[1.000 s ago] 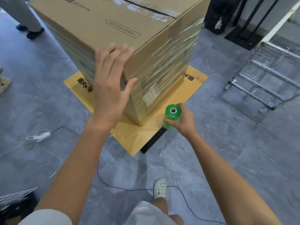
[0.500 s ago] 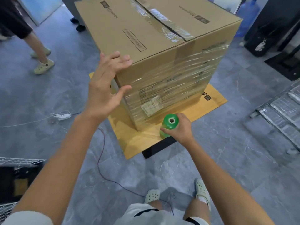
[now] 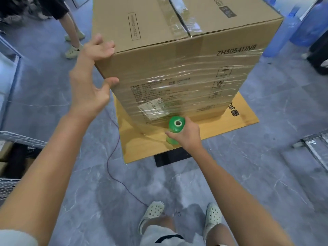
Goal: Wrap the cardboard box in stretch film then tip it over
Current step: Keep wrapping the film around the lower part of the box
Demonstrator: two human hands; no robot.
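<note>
Box top runs out of frame at the upper edge. Small print on the near face is blurred under the film and unreadable; only the code "ZH30541JN8" is clear. Lower half of the film roll is hidden behind the right hand.

Surroundings: grey marbled floor (image 3: 248, 183); a thin cable (image 3: 109, 157) trailing past the left side of the sheet; wire rack (image 3: 19, 139) at the left edge; a bystander's legs (image 3: 71, 32) beyond the box; blue jugs (image 3: 308, 23) at upper right.

Cardboard box (image 3: 177, 68): upright on a flat cardboard sheet (image 3: 246, 119) on the floor, top seam taped. Clear film bands cover the near face from the base up to just below the code; a white label shows under them.

Left hand (image 3: 90, 82): fingers spread, tips on the box's top near-left corner, thumb against the side. Right hand (image 3: 188, 135): wrapped round the green stretch film roll (image 3: 176, 124), low, just beside the near face.
</note>
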